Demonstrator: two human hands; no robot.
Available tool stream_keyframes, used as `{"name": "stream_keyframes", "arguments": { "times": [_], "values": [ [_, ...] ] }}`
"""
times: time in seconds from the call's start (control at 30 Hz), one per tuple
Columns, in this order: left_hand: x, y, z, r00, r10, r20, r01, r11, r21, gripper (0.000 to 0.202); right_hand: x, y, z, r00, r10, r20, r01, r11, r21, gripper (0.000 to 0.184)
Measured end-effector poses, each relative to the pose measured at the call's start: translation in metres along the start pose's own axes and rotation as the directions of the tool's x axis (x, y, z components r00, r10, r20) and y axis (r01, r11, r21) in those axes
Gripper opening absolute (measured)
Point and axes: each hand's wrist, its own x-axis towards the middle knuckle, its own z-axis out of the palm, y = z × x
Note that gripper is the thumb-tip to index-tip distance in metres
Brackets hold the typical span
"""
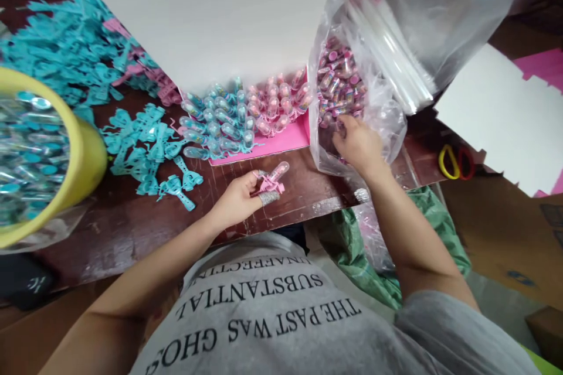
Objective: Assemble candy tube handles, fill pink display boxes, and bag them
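Note:
My left hand (237, 200) is closed in a pinch on a pink plastic toy piece (273, 183) with a clear capsule tube standing out of it. Grey tape wraps the thumb and a fingertip. At the mouth of a clear plastic bag (323, 158), my right hand (361, 143) reaches in with thumb and finger apart, beside many pink-capped tubes (341, 85). Whether its other fingers touch a tube is hidden. Between the hands, a pink-bottomed white box (281, 143) holds rows of blue capsule pieces (220, 120) and pink ones (275, 99).
Loose turquoise plastic pieces (147, 143) lie left of the box, with a larger heap (61, 41) behind. A yellow bucket (90, 146) holds blue-capped tubes. Clear plastic sleeves (391, 53) lie on the bag. Yellow-and-red-handled scissors (449, 162) rest at the right.

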Motion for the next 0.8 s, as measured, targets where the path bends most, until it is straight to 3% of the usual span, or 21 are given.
{"name": "stream_keyframes", "arguments": {
  "times": [0.07, 0.13, 0.2, 0.27, 0.33, 0.5, 0.67, 0.8],
  "values": [
    [-0.001, 0.007, -0.002, 0.998, -0.037, -0.046, 0.036, 0.999, -0.024, 0.036, -0.023, -0.002, -0.013, 0.992, -0.104, -0.070, 0.116, 0.973, 0.198, 0.044],
    [-0.001, 0.017, -0.003, 0.993, -0.106, -0.055, 0.103, 0.994, -0.048, 0.037, -0.048, -0.012, -0.028, 0.968, -0.244, -0.053, 0.244, 0.880, 0.407, 0.040],
    [0.000, 0.027, -0.001, 0.985, -0.170, -0.018, 0.169, 0.984, -0.058, 0.036, -0.067, -0.028, -0.039, 0.895, -0.447, 0.010, 0.362, 0.738, 0.570, 0.029],
    [0.002, 0.034, 0.001, 0.981, -0.190, 0.039, 0.192, 0.980, -0.054, 0.035, -0.077, -0.045, -0.041, 0.785, -0.620, 0.021, 0.451, 0.594, 0.667, 0.023],
    [0.003, 0.038, 0.004, 0.981, -0.178, 0.075, 0.181, 0.983, -0.039, 0.035, -0.080, -0.056, -0.037, 0.738, -0.674, -0.018, 0.495, 0.524, 0.693, 0.028],
    [0.002, 0.030, 0.004, 0.994, -0.071, 0.078, 0.076, 0.994, -0.074, 0.041, -0.082, -0.063, -0.022, 0.784, -0.619, -0.041, 0.484, 0.569, 0.664, 0.025],
    [-0.003, 0.018, 0.006, 0.997, 0.073, -0.036, -0.076, 0.993, -0.092, 0.042, -0.097, -0.073, -0.013, 0.874, -0.483, -0.061, 0.363, 0.562, 0.743, 0.019],
    [-0.009, 0.015, 0.002, 0.981, 0.191, -0.024, -0.187, 0.976, 0.112, 0.030, -0.100, -0.078, -0.012, 0.887, -0.462, -0.007, 0.314, 0.591, 0.743, 0.019]
  ]
}}
